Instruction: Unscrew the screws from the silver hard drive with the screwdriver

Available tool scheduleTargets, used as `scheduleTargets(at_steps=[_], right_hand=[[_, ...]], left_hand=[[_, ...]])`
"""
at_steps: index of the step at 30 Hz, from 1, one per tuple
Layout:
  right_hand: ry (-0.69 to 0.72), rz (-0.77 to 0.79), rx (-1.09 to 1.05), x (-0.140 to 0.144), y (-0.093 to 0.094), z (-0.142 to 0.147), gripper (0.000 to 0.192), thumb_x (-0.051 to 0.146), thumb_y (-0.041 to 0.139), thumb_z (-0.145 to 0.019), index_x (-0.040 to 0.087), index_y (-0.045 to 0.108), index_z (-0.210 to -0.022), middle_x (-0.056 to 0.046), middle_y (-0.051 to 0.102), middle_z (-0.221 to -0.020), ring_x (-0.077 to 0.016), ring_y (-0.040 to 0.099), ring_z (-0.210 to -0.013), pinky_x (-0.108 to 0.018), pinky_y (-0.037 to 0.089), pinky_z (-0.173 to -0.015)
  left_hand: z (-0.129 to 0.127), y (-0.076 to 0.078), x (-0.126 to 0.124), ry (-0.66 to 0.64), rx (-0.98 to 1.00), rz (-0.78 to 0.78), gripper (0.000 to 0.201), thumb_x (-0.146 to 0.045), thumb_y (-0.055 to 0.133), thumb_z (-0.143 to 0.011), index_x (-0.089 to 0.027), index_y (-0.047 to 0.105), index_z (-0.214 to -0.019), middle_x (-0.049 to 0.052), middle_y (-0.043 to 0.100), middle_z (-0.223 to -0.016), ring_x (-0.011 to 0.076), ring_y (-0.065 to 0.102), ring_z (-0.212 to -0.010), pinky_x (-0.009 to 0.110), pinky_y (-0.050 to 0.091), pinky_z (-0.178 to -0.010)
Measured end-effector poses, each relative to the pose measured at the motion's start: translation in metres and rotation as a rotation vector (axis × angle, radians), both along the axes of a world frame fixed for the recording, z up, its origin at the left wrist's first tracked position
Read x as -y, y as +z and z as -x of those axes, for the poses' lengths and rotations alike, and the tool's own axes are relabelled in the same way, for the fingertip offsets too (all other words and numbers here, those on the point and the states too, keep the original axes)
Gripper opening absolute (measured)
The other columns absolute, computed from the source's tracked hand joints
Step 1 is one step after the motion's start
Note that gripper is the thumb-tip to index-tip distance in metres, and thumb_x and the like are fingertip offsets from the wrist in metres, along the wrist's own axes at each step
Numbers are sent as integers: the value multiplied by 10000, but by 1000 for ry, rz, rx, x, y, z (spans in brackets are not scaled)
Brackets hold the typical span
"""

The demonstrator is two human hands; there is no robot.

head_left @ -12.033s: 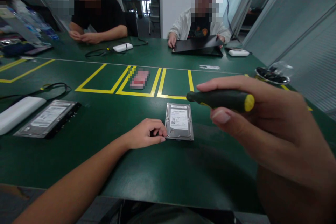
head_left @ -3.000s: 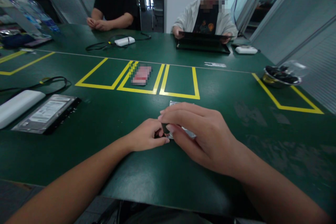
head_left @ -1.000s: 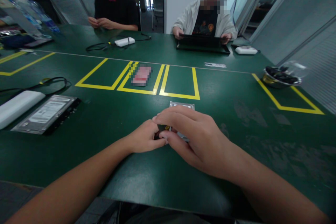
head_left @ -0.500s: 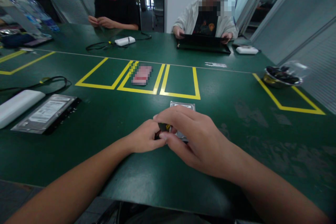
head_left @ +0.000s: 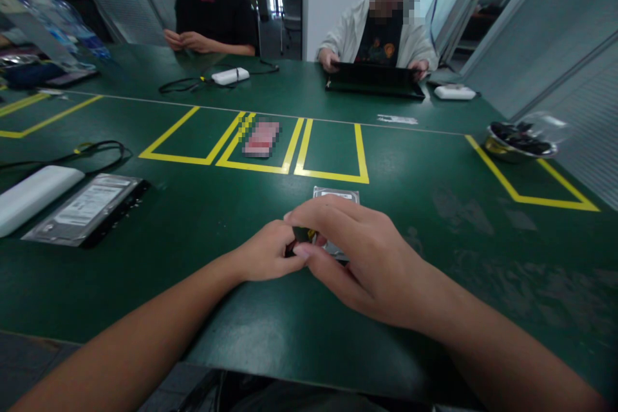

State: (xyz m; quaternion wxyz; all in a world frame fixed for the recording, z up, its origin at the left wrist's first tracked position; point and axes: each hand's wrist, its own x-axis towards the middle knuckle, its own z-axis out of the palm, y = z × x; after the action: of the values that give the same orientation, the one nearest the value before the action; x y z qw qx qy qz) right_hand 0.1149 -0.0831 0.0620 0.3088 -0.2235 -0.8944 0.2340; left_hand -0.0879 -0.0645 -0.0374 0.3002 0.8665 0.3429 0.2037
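Observation:
My left hand [head_left: 268, 251] is closed, its fingers curled inward and mostly hidden. Against its fingertips, my right hand [head_left: 367, 251] is bent into a pinch, thumb and forefinger meeting the left hand. Between the two shows a small dark piece with a yellow spot [head_left: 304, 234]; its kind is too covered to tell. Partly under my right hand lies a hard drive [head_left: 337, 193], silver with a white label, flat on the green table [head_left: 261, 335]. A larger hard drive [head_left: 91, 206] rests farther left, apart from both hands.
A white power bank [head_left: 38, 196] with a black cable lies at left. Yellow tape frames [head_left: 333, 177] mark the table; a pink blurred card [head_left: 262, 139] lies in one. A bowl of dark items [head_left: 521, 141] stands right. Two people sit opposite, one holding a black panel [head_left: 376, 80].

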Motion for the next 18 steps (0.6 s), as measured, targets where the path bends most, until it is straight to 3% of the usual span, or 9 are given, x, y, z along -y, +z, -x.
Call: scheduleTargets(at_steps=[18], right_hand=[[-23, -23, 19, 0, -2, 0, 315, 129, 508, -932, 99, 542, -1244, -81, 627, -1122, -141, 575, -945, -261, 465, -854]], left_hand=[[-1, 4, 0, 30, -92, 50, 170, -276, 505, -882, -150, 595, -811, -4, 581, -732, 142, 549, -729, 279, 470, -780]])
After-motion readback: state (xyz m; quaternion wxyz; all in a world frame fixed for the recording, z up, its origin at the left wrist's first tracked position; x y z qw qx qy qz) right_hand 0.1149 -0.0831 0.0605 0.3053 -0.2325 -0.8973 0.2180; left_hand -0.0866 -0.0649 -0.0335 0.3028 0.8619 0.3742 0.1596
